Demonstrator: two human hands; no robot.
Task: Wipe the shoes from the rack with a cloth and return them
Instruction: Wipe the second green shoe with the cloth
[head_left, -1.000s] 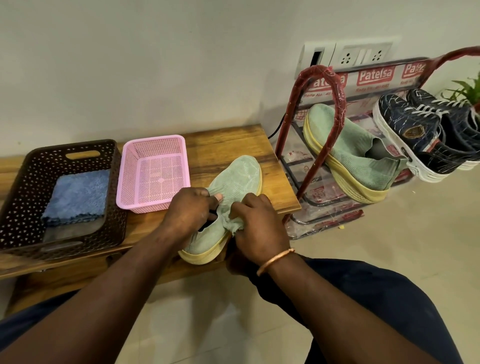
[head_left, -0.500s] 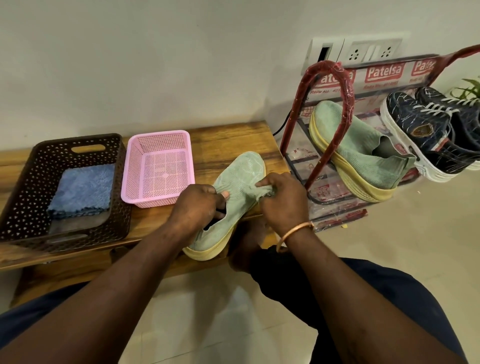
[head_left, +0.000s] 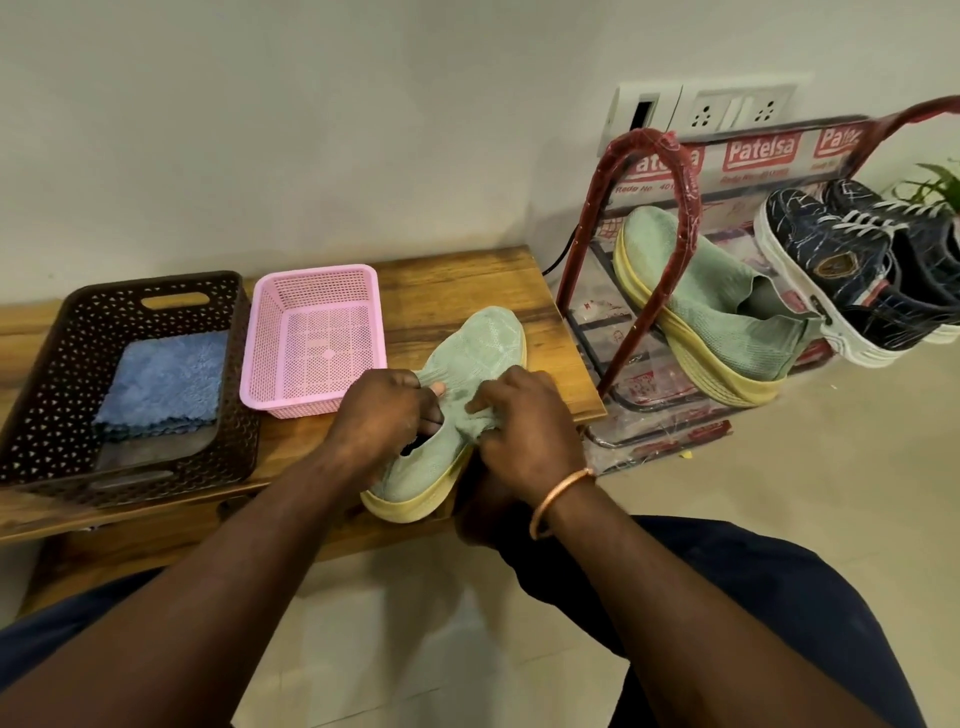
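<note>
A pale green knit shoe (head_left: 488, 338) with a yellow sole lies on the wooden bench (head_left: 467, 275), toe pointing away from me. My left hand (head_left: 379, 415) grips the shoe's collar at its opening. My right hand (head_left: 524, 426) presses a bunched pale green cloth (head_left: 475, 423) against the shoe's upper, just beside the opening. The matching green shoe (head_left: 717, 306) leans on the red-framed shoe rack (head_left: 644, 150) to the right. A pair of dark blue sneakers (head_left: 852, 265) stands beside it on the rack.
A pink mesh basket (head_left: 311, 291) sits on the bench left of the shoe. Further left a brown basket (head_left: 52, 364) holds a folded blue cloth (head_left: 166, 379). Wall sockets (head_left: 727, 111) are above the rack, a plant (head_left: 935, 182) at far right. Tiled floor lies below.
My right hand slid the cloth forward along the shoe's upper, then came back toward the opening. My left hand kept its grip on the collar.
</note>
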